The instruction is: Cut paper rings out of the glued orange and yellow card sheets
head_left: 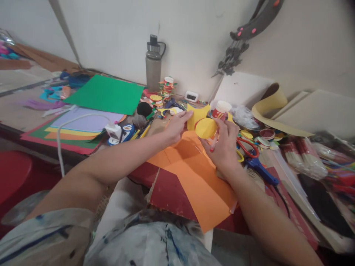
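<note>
My left hand (176, 128) is closed on the edge of a piece of yellow paper (196, 113) with curved cutouts along its top. My right hand (225, 147) grips a round yellow disc (205, 128) by its lower right edge. A slim red pen (213, 143) is also tucked in that hand's fingers. The disc overlaps the yellow paper, and I cannot tell whether they touch. Beneath both hands lie orange paper sheets (205, 184), hanging over the table's front edge. Close to my right wrist are red-handled scissors (247, 146) and a blue glue gun (262, 170).
Green sheets (108, 94) and a stack of coloured paper (77, 120) lie at left, crossed by a white cable (58, 140). A grey bottle (153, 66) stands against the wall. Decorated paper cups (168, 88), discs (267, 133) and bagged sticks (305, 157) crowd the back and right.
</note>
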Motion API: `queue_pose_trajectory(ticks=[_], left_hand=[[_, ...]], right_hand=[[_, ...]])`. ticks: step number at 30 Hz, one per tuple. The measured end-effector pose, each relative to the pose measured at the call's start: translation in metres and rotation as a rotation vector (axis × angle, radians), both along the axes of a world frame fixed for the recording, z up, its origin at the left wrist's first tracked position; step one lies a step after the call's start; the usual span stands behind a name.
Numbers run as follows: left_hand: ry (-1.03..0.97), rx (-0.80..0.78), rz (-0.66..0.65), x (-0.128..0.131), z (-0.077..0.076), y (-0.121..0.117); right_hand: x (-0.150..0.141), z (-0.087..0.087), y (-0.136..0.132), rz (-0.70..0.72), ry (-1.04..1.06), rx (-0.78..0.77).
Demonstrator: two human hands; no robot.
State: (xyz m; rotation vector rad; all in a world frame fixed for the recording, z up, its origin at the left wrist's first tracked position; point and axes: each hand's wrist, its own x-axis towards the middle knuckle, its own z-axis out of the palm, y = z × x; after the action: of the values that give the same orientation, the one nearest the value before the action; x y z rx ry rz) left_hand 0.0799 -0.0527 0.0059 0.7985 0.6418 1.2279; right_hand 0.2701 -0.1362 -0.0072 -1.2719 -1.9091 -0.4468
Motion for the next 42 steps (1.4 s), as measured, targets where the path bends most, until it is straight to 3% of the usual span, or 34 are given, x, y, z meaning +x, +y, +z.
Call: queue_pose_trajectory(ticks=[3, 6, 10, 14, 18, 23, 29, 36, 42], left_hand=[[-0.021, -0.012, 0.151, -0.014, 0.002, 0.025], [-0.057, -0.058, 0.253, -0.027, 0.004, 0.046], [-0.067, -0.102, 0.273, -0.032, 0.002, 0.057], [-0.039, -0.155, 0.284, -0.028, -0.002, 0.058], [-0.054, -0.163, 0.284, -0.028, -0.001, 0.057], [-0.064, -0.206, 0.28, -0.029, 0.001, 0.056], [-0.055, -0.197, 0.262, -0.029, -0.006, 0.061], [0.028, -0.153, 0.282, -0.029, -0.018, 0.07], [0.098, -0.084, 0.328, -0.021, -0.014, 0.068]], right_hand=[[-0.001, 0.004, -0.007, 0.1, -0.06, -0.094], [-0.007, 0.002, -0.012, 0.2, -0.138, -0.295], [-0.011, -0.005, -0.014, 0.184, -0.224, -0.542], [0.003, 0.0, -0.008, 0.164, -0.276, -0.683], [0.022, 0.007, 0.003, 0.117, -0.316, -0.665], [0.019, -0.002, 0.006, 0.012, -0.457, -0.694], [0.017, 0.0, 0.005, 0.162, -0.499, -0.761], [0.016, 0.026, 0.008, 0.114, -0.17, -0.717], [0.005, 0.036, 0.009, 0.093, 0.045, -0.603]])
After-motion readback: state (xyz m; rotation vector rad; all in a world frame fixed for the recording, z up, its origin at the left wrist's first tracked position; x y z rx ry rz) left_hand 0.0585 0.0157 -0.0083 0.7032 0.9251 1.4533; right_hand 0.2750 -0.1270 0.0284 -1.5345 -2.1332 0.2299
